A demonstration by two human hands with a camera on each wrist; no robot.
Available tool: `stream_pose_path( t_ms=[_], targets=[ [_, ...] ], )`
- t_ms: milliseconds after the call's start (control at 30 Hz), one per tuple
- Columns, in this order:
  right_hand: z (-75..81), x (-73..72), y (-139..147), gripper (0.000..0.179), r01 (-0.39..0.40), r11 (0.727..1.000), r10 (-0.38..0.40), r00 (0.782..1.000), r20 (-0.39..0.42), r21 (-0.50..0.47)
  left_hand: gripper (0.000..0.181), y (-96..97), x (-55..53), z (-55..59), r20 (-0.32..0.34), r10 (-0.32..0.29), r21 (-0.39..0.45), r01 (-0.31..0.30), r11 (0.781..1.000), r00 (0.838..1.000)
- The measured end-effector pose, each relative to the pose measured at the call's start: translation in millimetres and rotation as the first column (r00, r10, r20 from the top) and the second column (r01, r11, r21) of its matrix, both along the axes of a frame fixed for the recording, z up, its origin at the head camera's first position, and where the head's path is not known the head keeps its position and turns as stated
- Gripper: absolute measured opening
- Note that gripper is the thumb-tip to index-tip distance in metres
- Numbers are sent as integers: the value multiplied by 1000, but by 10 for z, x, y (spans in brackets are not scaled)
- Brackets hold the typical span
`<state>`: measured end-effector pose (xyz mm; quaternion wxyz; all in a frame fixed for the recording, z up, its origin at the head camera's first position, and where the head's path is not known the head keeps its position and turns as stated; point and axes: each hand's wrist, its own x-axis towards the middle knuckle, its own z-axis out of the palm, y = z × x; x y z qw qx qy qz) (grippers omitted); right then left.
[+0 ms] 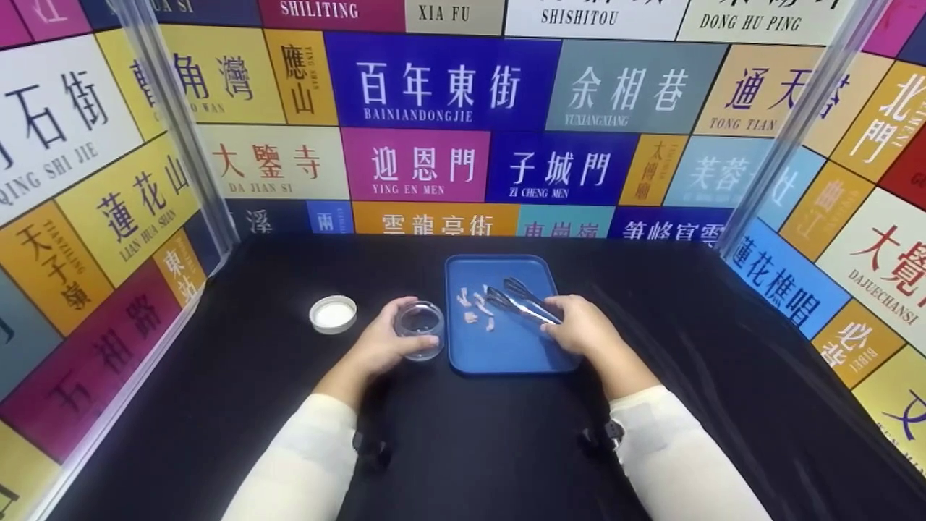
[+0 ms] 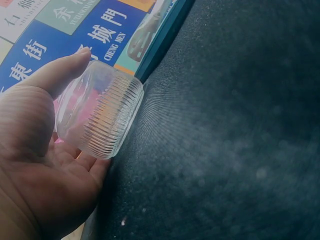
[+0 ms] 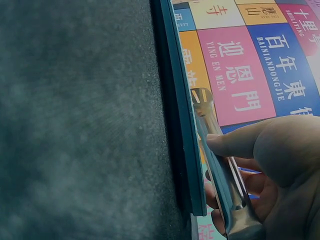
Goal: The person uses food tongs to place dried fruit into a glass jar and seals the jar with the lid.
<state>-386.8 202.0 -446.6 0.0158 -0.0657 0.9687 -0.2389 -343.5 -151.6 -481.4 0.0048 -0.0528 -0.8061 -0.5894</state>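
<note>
Head view: the left hand [image 1: 387, 334] grips a clear jar [image 1: 421, 322] just beside the left edge of the blue tray [image 1: 521, 354]. Thumb and fingers are spread only as wide as the jar, with the thumb across its near side and the other fingers round its far side; the left wrist view also shows the jar's ribbed wall. Over the tray's right edge, the right hand [image 1: 581, 327] pinches metal tongs [image 1: 532, 309] between thumb and fingers in a narrow grip, and the two heads of the tongs stand slightly apart above the tray, pointing toward its left half. Small pale pink pieces [image 1: 470, 317] lie scattered on that left half.

Readable on the wall panels [image 1: 441, 79] beyond the tray are 百年東街 BAINIANDONGJIE, 迎恩門 YING EN MEN, 子城門 ZI CHENG MEN and SHISHITOU; well to the tray's left, LIAN HUA SHAN.

A white round lid [image 1: 333, 315] sits on the table [image 1: 463, 441] left of the tray, past the left hand. Black cloth shows as a narrow strip between the tray's far edge and the wall, and spreads broadly on its near side between the two forearms. To the tray's right, the wrinkled cloth runs out to the side wall.
</note>
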Motion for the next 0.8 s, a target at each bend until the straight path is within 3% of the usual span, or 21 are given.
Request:
stream_pose_path(
  t_ms=[467, 800],
  targets=[
    [18, 10, -32, 49, 36, 999, -36, 998, 55, 6, 92, 4, 5, 1, 0, 2, -7, -2, 1000, 1000],
    [18, 31, -15, 43, 21, 998, -19, 999, -31, 57, 92, 4, 9, 8, 2, 5, -13, -5, 1000, 1000]
  ],
)
